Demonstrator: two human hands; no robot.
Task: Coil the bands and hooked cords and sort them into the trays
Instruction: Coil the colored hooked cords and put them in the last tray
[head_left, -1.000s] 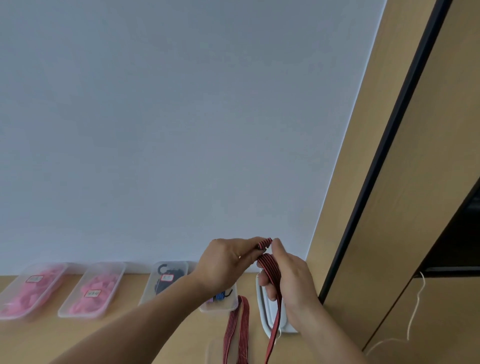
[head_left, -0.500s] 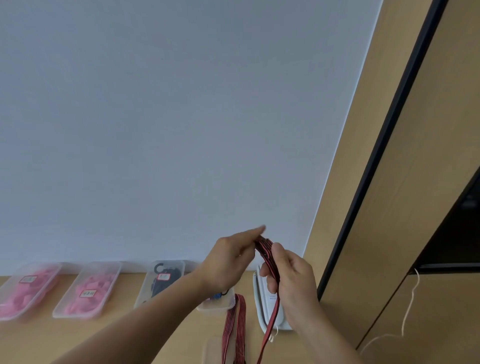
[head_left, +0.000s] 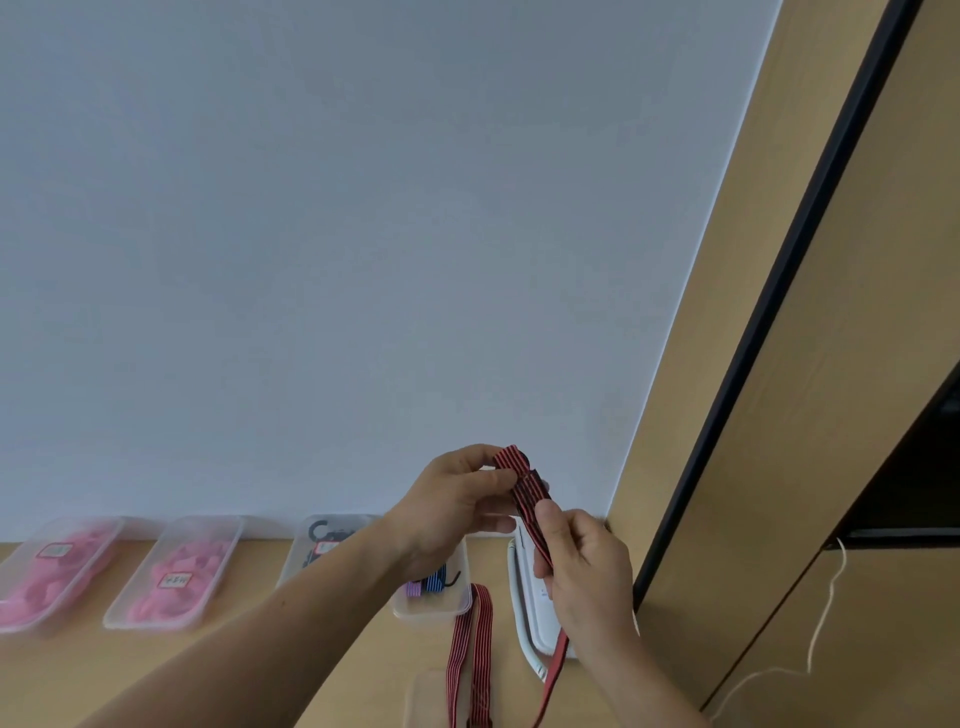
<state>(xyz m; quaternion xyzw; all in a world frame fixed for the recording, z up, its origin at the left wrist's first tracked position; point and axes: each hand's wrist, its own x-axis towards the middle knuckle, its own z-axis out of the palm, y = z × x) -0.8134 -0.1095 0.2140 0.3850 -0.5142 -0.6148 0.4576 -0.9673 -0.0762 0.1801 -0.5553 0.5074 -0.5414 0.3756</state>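
Left hand (head_left: 457, 499), its forefinger pointing straight out half a second ago, is now curling in and pinching the top fold of the red band (head_left: 525, 491). Under its wrist the blue-cord tray (head_left: 431, 618) is holding blue and purple striped pieces with a black hook. Left of that tray, a tray of black hooked cords (head_left: 297, 551) is sitting, then two pink-filled trays (head_left: 205, 526) (head_left: 98, 527). Above and right of that tray, the right hand (head_left: 587, 566) is gripping the band lower down under its thumb. Flat, red with thin black stripes, the band is trailing down. A matching striped loop (head_left: 470, 644) is lying just nearer than that tray.
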